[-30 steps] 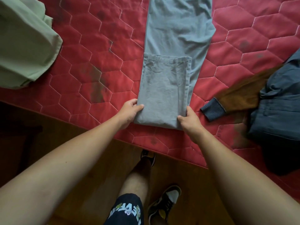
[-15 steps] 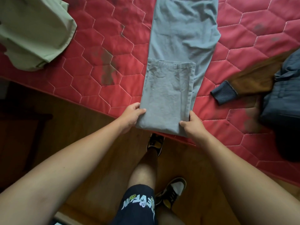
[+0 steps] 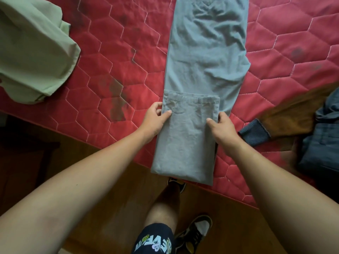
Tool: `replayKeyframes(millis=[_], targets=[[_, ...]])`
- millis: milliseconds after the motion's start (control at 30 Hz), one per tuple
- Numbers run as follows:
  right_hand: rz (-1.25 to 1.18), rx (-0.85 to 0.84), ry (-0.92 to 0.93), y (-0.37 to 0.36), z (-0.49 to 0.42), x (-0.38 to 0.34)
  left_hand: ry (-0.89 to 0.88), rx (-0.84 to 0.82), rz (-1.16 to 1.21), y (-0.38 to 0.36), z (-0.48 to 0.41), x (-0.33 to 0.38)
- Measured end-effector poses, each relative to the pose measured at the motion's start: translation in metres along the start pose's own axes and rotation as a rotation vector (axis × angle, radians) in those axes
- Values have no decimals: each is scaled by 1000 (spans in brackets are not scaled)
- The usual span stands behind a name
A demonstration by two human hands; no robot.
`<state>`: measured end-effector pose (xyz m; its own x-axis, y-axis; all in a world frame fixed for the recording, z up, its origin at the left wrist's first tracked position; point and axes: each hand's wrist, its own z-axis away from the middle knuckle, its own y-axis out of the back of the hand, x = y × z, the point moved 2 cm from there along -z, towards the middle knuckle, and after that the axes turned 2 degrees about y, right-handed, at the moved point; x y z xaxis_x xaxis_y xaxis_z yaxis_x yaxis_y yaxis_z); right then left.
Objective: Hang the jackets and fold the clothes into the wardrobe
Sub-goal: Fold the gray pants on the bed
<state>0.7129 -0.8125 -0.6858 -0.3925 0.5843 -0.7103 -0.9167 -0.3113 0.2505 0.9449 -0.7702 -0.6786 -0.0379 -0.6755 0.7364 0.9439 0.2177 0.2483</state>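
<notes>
Both hands are gripping the folded end of the grey trousers [image 3: 205, 57] on the red mattress [image 3: 113, 57].

A green garment [image 3: 34, 50] is lying far left. The left hand [image 3: 154, 118] is pinching the flap's left edge, thumb on top and fingers curled around it. The trousers are running lengthwise straight away from the person, their unfolded length lying beyond the fingertips and the near fold overhanging the mattress edge. The right hand [image 3: 222, 127] is clamping the right edge likewise, equally near. A dark jacket [image 3: 321, 140] is lying apart, right. The next fold probably goes away from the person, along that axis.
</notes>
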Motion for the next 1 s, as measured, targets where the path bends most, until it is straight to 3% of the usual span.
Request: replayKeyframes(millis=[300, 533, 700, 1000], targets=[[6, 158, 142, 13, -57, -64, -144, 53, -4, -12, -67, 61], [-19, 217, 256, 42, -148, -158, -280, 73, 34, -22, -161, 161], [-91, 125, 107, 46, -176, -150, -120, 19, -8, -18, -189, 155], [122, 115, 48, 52, -196, -151, -148, 48, -75, -13, -207, 160]])
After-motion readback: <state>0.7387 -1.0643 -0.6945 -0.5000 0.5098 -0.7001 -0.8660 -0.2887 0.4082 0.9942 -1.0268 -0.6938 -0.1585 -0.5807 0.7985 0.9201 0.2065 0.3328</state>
